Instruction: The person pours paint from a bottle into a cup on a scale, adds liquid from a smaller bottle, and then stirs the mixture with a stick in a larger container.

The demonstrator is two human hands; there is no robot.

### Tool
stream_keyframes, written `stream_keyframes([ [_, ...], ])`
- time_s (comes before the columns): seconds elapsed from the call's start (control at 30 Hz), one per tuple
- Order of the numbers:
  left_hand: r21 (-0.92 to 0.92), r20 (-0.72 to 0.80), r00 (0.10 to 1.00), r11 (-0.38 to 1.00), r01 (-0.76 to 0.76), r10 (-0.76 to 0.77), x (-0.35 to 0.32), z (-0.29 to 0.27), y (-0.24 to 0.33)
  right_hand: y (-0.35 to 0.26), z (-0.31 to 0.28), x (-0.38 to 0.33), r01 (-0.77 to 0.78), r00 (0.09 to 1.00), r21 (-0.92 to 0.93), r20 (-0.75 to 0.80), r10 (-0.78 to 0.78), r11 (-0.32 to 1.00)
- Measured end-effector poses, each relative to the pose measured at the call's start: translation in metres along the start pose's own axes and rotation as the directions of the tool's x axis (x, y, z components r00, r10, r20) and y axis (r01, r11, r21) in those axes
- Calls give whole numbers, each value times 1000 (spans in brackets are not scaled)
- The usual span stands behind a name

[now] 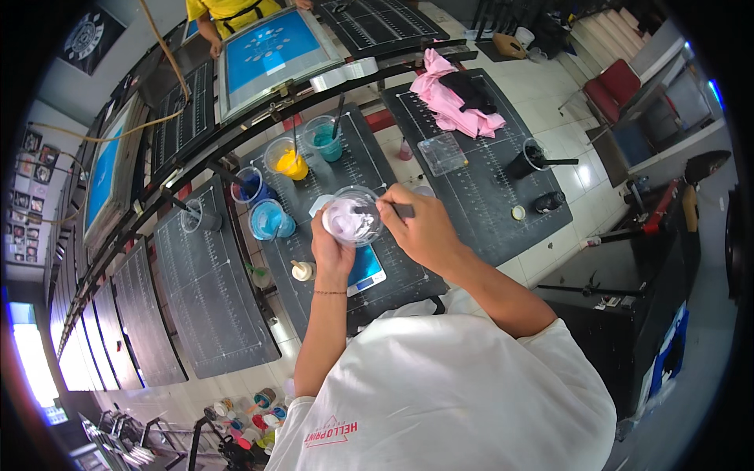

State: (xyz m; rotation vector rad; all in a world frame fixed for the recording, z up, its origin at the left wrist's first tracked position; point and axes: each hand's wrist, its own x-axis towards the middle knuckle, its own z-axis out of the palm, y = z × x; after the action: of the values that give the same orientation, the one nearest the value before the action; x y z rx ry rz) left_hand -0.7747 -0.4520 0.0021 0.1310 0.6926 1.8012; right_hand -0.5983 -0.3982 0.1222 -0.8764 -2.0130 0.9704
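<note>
A clear plastic cup (353, 228) with pale lilac ink is held in my left hand (331, 253), its fingers wrapped round the side. Smears of the ink coat the inner wall. My right hand (422, 228) grips a dark flat stirrer (404, 210), whose lower end reaches into the cup. Just beneath lies a digital scale (367, 268) with a blue top, partly hidden by my left hand and the cup. Close by on the black board stand cups of yellow ink (290, 165), teal ink (327, 144) and light blue ink (272, 223).
Left of these are a dark blue cup (250, 187), a greyish cup (201, 218) and a small white bottle (303, 271). The right board bears pink cloth (452, 98), a clear flat case (444, 155) and a black-ink cup (528, 162). Beyond, a person in yellow (228, 12) stands at a blue screen frame (279, 51).
</note>
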Motion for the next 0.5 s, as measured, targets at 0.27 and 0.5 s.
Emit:
stream_keyframes([
  [0.27,-62,-91,995,997,37,-43,-4,-3,-3,1,1,-1,43,990,-121,139,-26,992],
  [0.5,-62,-134,990,998,27,-36,1,5,4,-3,-1,1,37,983,-46,181,-28,998],
])
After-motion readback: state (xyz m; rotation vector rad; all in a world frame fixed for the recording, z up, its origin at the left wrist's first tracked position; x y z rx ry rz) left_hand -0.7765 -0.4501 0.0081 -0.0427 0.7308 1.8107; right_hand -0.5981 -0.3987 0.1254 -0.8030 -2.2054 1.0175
